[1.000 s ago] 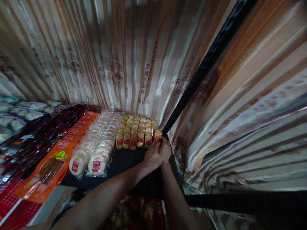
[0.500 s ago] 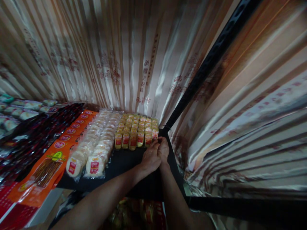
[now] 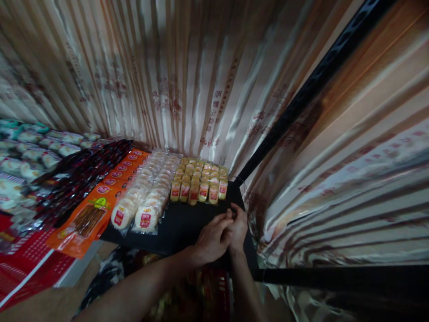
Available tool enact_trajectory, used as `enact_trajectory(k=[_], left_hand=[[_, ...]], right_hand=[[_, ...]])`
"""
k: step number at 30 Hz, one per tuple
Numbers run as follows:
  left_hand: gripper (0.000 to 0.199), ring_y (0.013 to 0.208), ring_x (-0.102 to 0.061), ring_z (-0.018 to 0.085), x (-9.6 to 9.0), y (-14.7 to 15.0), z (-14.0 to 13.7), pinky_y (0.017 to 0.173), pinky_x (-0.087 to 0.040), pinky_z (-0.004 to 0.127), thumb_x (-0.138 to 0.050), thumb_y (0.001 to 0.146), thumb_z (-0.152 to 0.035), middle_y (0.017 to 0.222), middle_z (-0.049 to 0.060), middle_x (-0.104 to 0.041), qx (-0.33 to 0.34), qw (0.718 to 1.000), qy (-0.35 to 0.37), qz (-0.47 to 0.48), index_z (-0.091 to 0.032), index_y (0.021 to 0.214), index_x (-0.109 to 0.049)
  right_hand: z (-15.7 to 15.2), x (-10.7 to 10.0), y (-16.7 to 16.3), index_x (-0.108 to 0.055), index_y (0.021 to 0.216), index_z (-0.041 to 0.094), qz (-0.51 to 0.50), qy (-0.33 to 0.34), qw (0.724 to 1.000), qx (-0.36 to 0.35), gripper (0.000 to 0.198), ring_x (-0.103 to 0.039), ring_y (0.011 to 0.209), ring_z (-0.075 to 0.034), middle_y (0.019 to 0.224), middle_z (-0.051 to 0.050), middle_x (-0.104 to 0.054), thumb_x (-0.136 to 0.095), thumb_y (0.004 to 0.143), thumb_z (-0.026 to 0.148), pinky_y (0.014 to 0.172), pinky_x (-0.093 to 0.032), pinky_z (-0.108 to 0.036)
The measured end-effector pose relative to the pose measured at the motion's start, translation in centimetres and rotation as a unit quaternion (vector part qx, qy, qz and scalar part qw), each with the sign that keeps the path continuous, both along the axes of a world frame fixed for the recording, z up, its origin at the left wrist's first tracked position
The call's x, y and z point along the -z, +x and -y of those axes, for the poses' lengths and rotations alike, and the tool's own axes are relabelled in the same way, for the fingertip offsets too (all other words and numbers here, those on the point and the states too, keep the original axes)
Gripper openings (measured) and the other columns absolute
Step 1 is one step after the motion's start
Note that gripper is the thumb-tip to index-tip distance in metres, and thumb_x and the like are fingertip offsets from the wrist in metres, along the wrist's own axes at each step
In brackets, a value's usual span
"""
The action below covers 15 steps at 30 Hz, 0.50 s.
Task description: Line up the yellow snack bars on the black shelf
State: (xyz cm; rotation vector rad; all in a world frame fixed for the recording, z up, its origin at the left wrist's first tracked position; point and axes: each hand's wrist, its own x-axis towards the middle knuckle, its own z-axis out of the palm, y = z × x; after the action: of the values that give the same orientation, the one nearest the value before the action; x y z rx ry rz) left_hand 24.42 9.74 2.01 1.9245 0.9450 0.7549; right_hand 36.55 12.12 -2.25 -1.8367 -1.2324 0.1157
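Note:
Over the black shelf (image 3: 181,219), my left hand (image 3: 212,238) and my right hand (image 3: 237,227) are close together and seem to touch at the fingers. Both have their fingers partly stretched out, and I see nothing held in either. Just beyond them stand rows of small yellow wrapped cakes (image 3: 203,191), with red and white labels facing me. A gap of dark shelf lies between my fingertips and the front row. To their left run two rows of round white pastries in clear wrappers (image 3: 146,219).
Orange snack packets (image 3: 82,226), dark glossy packets (image 3: 83,167) and white-and-green packets (image 3: 36,145) line the shelf leftward. A red basket (image 3: 30,268) sits lower left. A black metal post (image 3: 301,98) rises at the corner, before pleated curtains (image 3: 194,67).
Both hands have drawn back toward me from the front right of the yellow cake rows. The view has shifted slightly left, showing more of the red basket.

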Motion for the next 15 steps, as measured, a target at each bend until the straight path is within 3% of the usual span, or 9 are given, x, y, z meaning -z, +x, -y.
enact_trajectory(k=[4, 9, 12, 15], left_hand=[[0.041, 0.12, -0.044, 0.018, 0.6, -3.0, 4.9, 0.101, -0.039, 0.031, -0.043, 0.083, -0.025, 0.134, 0.007, -0.042, 0.036, 0.999, 0.003, 0.025, -0.023, 0.124, -0.047], [0.048, 0.128, -0.034, 0.023, 3.2, -9.1, 12.0, 0.105, -0.031, 0.035, -0.045, 0.082, -0.026, 0.145, 0.006, -0.029, 0.097, 0.995, 0.019, -0.031, -0.027, 0.129, -0.042], [0.045, 0.121, -0.044, 0.022, 4.8, -12.9, 15.2, 0.099, -0.038, 0.032, -0.041, 0.083, -0.024, 0.138, 0.004, -0.041, 0.114, 0.989, -0.036, -0.092, -0.033, 0.127, -0.045], [0.046, 0.115, -0.049, 0.02, 6.1, -15.7, 16.3, 0.098, -0.04, 0.032, -0.039, 0.082, -0.019, 0.132, 0.002, -0.048, 0.07, 0.978, -0.097, -0.17, -0.036, 0.125, -0.046]], right_hand=[[5.7, 0.5, -2.4, -0.057, 0.1, 0.015, -0.024, 0.0, 1.0, -0.005, 0.04, -0.057, 0.084, -0.021, 0.096, -0.012, -0.059, -0.033, 0.083, 0.042, 0.075, -0.045, -0.034], [13.8, 3.3, -7.5, -0.057, 0.097, 0.016, -0.029, -0.014, 0.999, -0.035, 0.036, -0.059, 0.089, -0.023, 0.095, -0.012, -0.063, -0.035, 0.084, 0.041, 0.081, -0.045, -0.037], [17.4, 5.0, -10.5, -0.06, 0.096, 0.02, -0.034, -0.063, 0.99, -0.122, 0.031, -0.059, 0.094, -0.023, 0.098, -0.011, -0.064, -0.037, 0.085, 0.037, 0.086, -0.045, -0.038], [19.0, 6.3, -12.8, -0.059, 0.107, 0.021, -0.05, -0.149, 0.962, -0.222, 0.034, -0.056, 0.105, -0.021, 0.11, -0.01, -0.062, -0.035, 0.084, 0.026, 0.091, -0.044, -0.037]])
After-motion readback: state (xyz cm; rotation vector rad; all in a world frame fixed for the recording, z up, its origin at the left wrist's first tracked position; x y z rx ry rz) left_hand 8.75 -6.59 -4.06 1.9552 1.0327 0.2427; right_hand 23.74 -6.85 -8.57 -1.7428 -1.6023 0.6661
